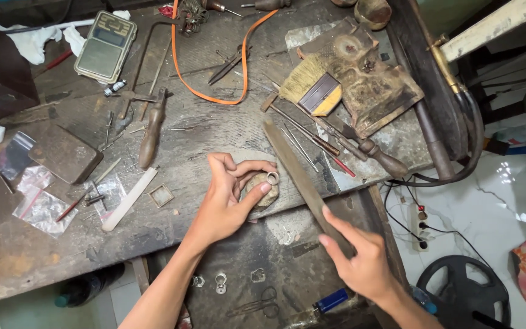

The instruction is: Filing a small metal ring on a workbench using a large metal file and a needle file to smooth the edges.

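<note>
The right hand (363, 265) lay nearest, its fingers clenched around the handle end of a long flat file (302, 183), which slanted up and away past the right of the ring. The left hand (229, 198) sat just left of the file, fingers (265, 188) pinching a small metal ring (273, 178) against a rounded wooden peg (262, 192) at the edge of the counter (202, 131). Left of the ring lay a white stick (129, 199) and a small square frame (161, 195). Beyond the ring rested a brush (312, 85), an orange band (211, 94), and, far left, a pocket scale (105, 46).
</note>
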